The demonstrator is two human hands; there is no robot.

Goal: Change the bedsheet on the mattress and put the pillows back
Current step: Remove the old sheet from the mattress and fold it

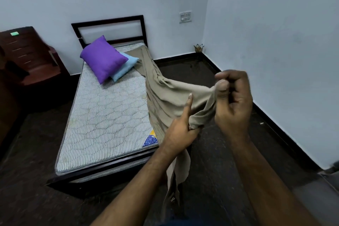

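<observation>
Head view: both hands, left (180, 128) and right (232, 101), pinch the beige cloth bedsheet (165, 95) trailing off the striped mattress (108, 115). Its far end sits under the purple pillow (103, 58), so pulling could drag that off.

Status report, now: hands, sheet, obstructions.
Left hand and right hand both gripping beige sheet. Mattress mostly bare. Purple pillow and blue pillow on it.

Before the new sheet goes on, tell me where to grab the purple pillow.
Take the purple pillow by its near corner, the one pointing down the bare mattress, coming from the foot end. It lies on top, tilted over the blue pillow, so that corner hangs free. Both hands are busy with the beige sheet.
</observation>
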